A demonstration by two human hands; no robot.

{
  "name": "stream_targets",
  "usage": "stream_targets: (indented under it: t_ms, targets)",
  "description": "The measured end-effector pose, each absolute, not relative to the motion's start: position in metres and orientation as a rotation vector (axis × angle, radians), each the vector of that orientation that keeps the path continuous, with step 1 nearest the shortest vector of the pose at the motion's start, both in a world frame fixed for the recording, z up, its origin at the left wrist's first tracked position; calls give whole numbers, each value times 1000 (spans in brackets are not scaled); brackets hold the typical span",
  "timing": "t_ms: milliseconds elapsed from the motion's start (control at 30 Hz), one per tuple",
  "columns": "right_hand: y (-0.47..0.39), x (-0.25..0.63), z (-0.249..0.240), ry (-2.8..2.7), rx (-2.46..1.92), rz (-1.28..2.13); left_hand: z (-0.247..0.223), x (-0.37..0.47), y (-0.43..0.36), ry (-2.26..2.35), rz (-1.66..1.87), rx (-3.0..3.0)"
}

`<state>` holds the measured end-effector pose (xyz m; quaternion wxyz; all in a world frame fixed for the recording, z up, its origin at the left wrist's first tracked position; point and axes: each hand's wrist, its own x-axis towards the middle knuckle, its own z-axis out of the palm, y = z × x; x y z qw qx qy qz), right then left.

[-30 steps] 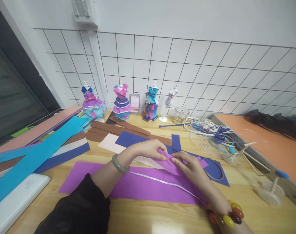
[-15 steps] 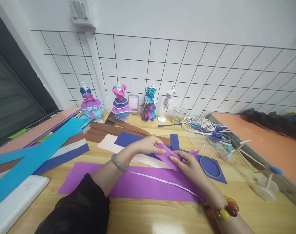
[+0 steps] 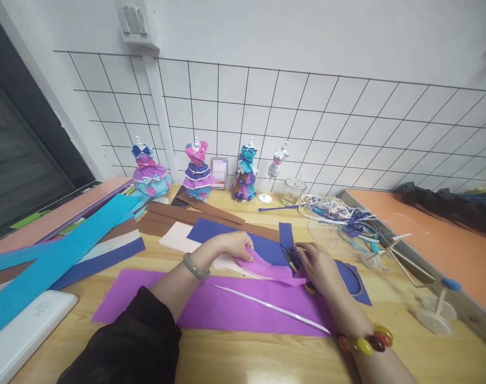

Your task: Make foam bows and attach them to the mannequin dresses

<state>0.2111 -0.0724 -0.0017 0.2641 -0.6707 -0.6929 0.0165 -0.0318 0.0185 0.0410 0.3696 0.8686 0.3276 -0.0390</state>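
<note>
My left hand (image 3: 238, 246) pinches one end of a narrow purple strip (image 3: 269, 269) between thumb and fingers. The strip stretches right, towards my right hand (image 3: 317, 266), which is palm down with bent fingers over dark scissors (image 3: 293, 258); its grip is partly hidden. Below both hands a wide purple sheet (image 3: 243, 309) lies flat, with a thin white ribbon (image 3: 273, 306) slanting across it. Dark blue pieces (image 3: 219, 232) and pale pink pieces (image 3: 177, 237) lie behind and beneath the strip.
Dressed miniature forms (image 3: 197, 170) and a bare mannequin (image 3: 277, 162) stand by the grid wall, beside a glass jar (image 3: 293, 191). Blue strips (image 3: 87, 242) and a white device (image 3: 31, 336) are left; tangled ribbons (image 3: 339, 208) and wooden stands (image 3: 438, 309) are right.
The hands have moved apart, and the purple strip is now spread between them. My right hand has gone down onto the scissors, which now show. My left hand shifted slightly left.
</note>
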Motion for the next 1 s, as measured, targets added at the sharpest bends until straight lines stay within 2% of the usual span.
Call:
stream_targets:
  t_ms: [267, 533, 767, 1000]
  targets:
    - [-60, 215, -25, -1940, -1843, 55, 34, -29, 19, 882, -171, 2234]
    - [-72, 205, 4, -1542, -1518, 274, 36, -30, 19, 837, -25, 2176]
    - [-89, 182, 24, -1076, -1299, 776, 44, -29, 15, 787, 219, 1947]
    - [-96, 179, 28, -923, -1059, 979, 44, -26, 12, 728, 290, 1650]
